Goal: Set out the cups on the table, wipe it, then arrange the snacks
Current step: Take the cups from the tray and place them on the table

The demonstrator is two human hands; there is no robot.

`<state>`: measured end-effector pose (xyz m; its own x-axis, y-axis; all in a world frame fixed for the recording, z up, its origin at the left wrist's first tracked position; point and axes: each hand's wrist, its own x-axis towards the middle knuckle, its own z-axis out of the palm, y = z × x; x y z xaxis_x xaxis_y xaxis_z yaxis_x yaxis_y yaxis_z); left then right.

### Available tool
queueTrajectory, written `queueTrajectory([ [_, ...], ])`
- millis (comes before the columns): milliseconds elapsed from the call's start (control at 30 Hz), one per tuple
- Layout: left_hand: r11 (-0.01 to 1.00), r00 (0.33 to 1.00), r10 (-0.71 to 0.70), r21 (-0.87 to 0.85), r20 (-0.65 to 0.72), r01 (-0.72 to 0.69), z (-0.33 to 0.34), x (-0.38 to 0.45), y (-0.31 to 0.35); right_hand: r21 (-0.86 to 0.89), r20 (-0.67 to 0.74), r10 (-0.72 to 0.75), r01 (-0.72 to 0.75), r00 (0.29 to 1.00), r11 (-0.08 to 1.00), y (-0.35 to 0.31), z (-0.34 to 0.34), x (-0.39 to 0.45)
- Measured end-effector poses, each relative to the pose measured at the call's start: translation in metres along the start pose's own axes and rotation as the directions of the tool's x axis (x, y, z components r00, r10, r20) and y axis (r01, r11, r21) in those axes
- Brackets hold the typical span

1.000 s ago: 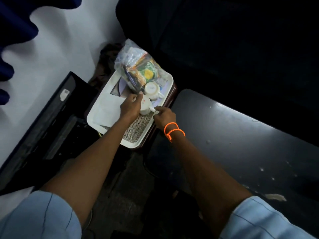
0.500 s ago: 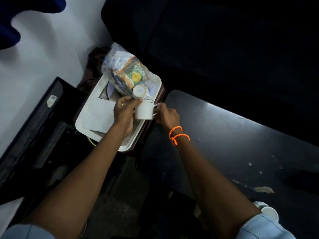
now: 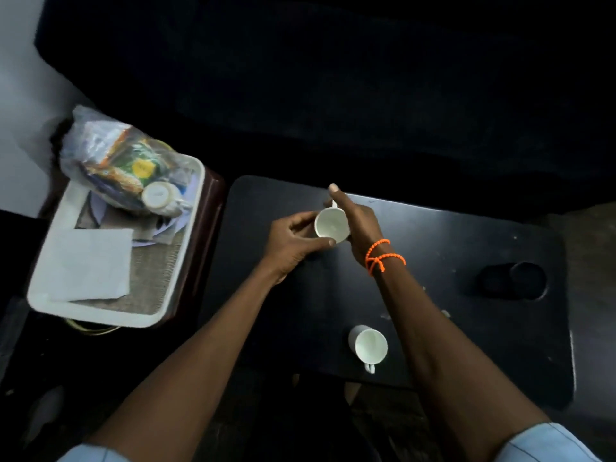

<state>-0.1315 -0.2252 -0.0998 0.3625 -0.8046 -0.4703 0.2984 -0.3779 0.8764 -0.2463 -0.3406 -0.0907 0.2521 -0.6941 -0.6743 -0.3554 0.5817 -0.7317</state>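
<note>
I hold a white cup [image 3: 330, 225] upright over the far left part of the dark table [image 3: 466, 248]. My left hand [image 3: 293, 241] wraps its side and my right hand [image 3: 358, 225], with an orange bead bracelet, grips its handle side. A second white cup [image 3: 369, 346] stands on the table near its front edge. A third cup [image 3: 156, 195] lies on its side in the white tray [image 3: 186, 261] at the left, against a clear bag of snacks [image 3: 113, 161]. A folded white cloth [image 3: 90, 265] lies in the tray.
The tray rests on a dark red stool [image 3: 213, 208] beside the table. A dark round object [image 3: 520, 280] sits on the table's right side. A dark sofa [image 3: 333, 78] runs behind the table. White specks dot the table top.
Both hands lifted the cup out of the tray and carried it right, over the table. The view swung right, bringing the second cup into sight.
</note>
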Motion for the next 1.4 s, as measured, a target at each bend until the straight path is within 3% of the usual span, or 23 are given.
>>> queueTrajectory([
  [100,0.995,0.992,-0.023,0.100,0.125,0.010,0.045,0.003,-0.013,0.095,0.003,-0.068,0.067,0.998,0.993,0.020,-0.054,-0.004],
  [200,0.974,0.971,-0.036,0.225,0.235,-0.018,0.088,0.006,-0.028,0.074,-0.026,-0.077,0.079,0.997,0.994,0.043,-0.100,-0.007],
  [333,0.957,0.931,-0.126,0.289,0.343,0.023,0.137,0.005,-0.053,-0.065,-0.077,-0.010,0.005,0.997,0.998,0.071,-0.148,-0.009],
  [500,0.945,0.859,-0.239,0.312,0.453,0.099,0.186,-0.004,-0.081,-0.366,-0.265,-0.056,-0.046,0.963,0.929,0.101,-0.190,-0.013],
  [667,0.925,0.816,-0.306,0.355,0.490,0.133,0.214,-0.008,-0.096,-0.464,-0.355,-0.106,-0.076,0.929,0.883,0.125,-0.211,-0.019],
  [967,0.909,0.859,-0.286,0.404,0.425,0.103,0.216,0.003,-0.108,-0.514,-0.300,-0.181,0.002,0.937,0.858,0.118,-0.207,-0.018],
  [1167,0.832,0.931,-0.126,0.547,0.343,-0.089,0.203,0.008,-0.102,-0.586,-0.342,-0.183,-0.057,0.922,0.808,0.112,-0.197,-0.015],
  [1267,0.838,0.980,-0.031,0.540,0.197,-0.082,0.169,0.008,-0.093,-0.684,-0.406,-0.358,-0.019,0.841,0.729,0.100,-0.170,-0.015],
  [1400,0.858,0.989,0.082,0.514,-0.124,-0.006,0.091,0.017,-0.071,-0.743,-0.266,-0.518,0.169,0.813,0.647,0.072,-0.096,-0.003],
])
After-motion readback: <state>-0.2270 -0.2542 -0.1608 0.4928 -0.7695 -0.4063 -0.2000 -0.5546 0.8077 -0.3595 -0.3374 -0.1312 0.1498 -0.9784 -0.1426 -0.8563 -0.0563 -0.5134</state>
